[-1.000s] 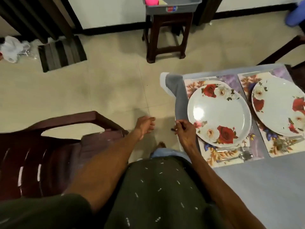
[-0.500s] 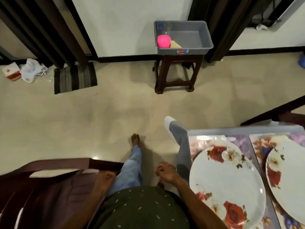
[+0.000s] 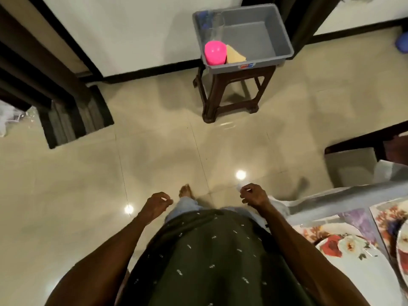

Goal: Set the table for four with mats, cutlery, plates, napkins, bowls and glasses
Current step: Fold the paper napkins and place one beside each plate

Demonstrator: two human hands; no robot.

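Ahead, the grey tub (image 3: 277,33) sat on a dark stool (image 3: 229,93) against the wall, well apart from both hands and straight out in front of the person. Inside it, at the near left corner, stood a pink cup (image 3: 215,51), touching a yellow napkin (image 3: 235,55) just to its right; a clear glass (image 3: 213,26) stood at the far left corner, behind the cup. The rest of the tub looked bare.

The left hand (image 3: 155,205) hung low with its fingers loosely curled and held nothing. The right hand (image 3: 254,196) was likewise curled; whether it pinched anything small could not be told. Neither hand touched anything.

The table (image 3: 353,198) lay to the person's right, its near corner showing a floral mat (image 3: 355,219) with a plate (image 3: 353,261) on it, and a second plate (image 3: 403,250) at the frame's right edge.

Judged from this, the cup, napkin and glass lay forward and slightly right of the body's midline, so the right hand was marginally the nearer, though both were far short of the tub.
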